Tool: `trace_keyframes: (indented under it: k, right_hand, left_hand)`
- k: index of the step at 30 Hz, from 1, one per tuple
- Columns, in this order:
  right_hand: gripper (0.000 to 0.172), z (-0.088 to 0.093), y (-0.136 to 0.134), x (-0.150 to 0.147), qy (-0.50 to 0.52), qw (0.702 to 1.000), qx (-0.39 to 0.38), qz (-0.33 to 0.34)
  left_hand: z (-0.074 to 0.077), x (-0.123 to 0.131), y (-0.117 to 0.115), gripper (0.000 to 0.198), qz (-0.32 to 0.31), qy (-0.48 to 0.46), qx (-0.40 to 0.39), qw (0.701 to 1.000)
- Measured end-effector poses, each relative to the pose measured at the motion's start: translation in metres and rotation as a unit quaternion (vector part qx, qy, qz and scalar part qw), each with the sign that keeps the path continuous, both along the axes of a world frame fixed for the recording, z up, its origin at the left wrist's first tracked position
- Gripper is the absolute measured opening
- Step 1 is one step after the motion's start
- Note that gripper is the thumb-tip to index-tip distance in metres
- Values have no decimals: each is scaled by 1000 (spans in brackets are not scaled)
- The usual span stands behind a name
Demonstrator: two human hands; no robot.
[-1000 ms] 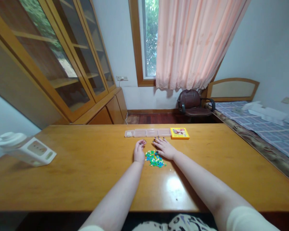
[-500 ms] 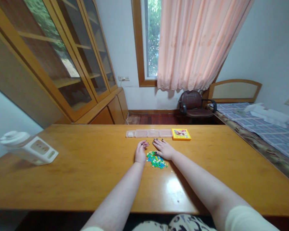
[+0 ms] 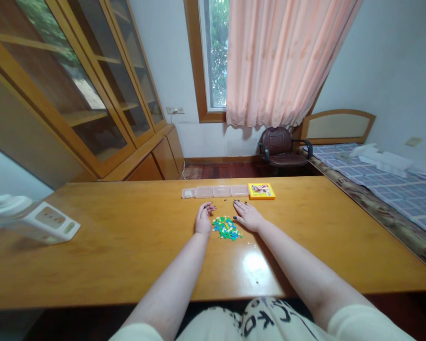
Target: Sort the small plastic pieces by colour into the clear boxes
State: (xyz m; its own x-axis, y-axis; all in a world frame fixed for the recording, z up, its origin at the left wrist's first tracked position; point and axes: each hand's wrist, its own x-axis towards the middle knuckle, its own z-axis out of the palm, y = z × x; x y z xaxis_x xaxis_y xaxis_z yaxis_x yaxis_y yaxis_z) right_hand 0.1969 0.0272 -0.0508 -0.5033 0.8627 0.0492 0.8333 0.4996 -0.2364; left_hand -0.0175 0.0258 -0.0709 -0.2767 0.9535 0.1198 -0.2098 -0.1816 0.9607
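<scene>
Now right hand (image 3: 250,218) farther right, colourful pieces (image 3: 226,228) less covered.

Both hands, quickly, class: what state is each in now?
Left hand: loosely curled beside the pieces; cannot tell if holding any.
Right hand: open and spread, nothing visibly held.

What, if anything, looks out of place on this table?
Two things, mildly: a dark speck just below the clear tray, and a second dark speck near the front edge of the table. Both sit apart from the colourful pile, too small to identify.
</scene>
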Motion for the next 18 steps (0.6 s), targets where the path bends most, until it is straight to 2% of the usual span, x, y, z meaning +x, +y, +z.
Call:
trace_keyframes:
  k: [10,15,18]
  right_hand:
    - [67,-10,-17,81,-54,996,30,-71]
    - [66,-5,-14,91,-70,993,52,-83]
    - [56,-1,-14,84,-54,993,81,-65]
  left_hand:
    - [-3,0,1,26,-4,2,0,1000]
    - [-1,1,-1,27,-4,23,3,1000]
    - [0,1,-1,26,-5,26,1,1000]
